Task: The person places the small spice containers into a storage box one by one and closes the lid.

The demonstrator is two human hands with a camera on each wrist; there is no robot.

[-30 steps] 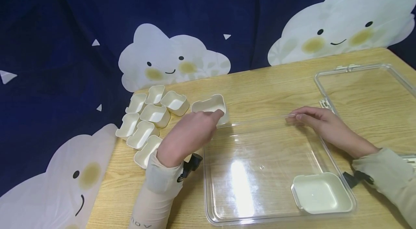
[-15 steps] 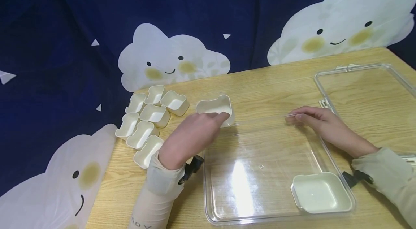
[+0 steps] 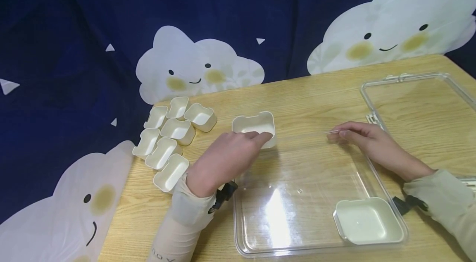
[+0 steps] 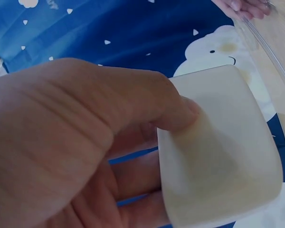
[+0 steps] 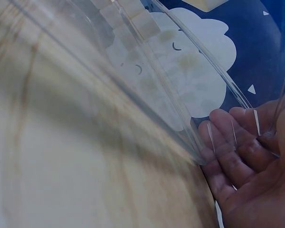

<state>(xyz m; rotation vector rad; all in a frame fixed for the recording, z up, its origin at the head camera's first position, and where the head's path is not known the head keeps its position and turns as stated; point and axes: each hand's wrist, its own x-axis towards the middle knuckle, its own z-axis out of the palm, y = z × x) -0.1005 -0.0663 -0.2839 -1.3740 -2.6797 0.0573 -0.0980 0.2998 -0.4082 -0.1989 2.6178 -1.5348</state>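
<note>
Above the far left edge of a clear plastic box point(image 3: 312, 220), my left hand point(image 3: 224, 160) pinches a small cream bin point(image 3: 256, 122). The left wrist view shows the thumb on one side of the bin point(image 4: 228, 156), with fingers behind it. At the box's far right corner, my right hand point(image 3: 372, 148) grips the clear rim between thumb and fingers; in the right wrist view its fingers point(image 5: 242, 147) show against the transparent wall. Another cream bin point(image 3: 366, 220) lies inside the box at the near right corner.
Several cream bins point(image 3: 177, 129) stand grouped at the left of the wooden table point(image 3: 126, 216). A clear frame-like plastic piece point(image 3: 420, 77) with latches lies at the right, beyond my right hand. A dark blue cloud-print curtain point(image 3: 93, 1) hangs behind the table.
My left hand has carried the pinched bin to the right and slightly nearer, over the box's far edge. The right hand has stayed at the box's corner.
</note>
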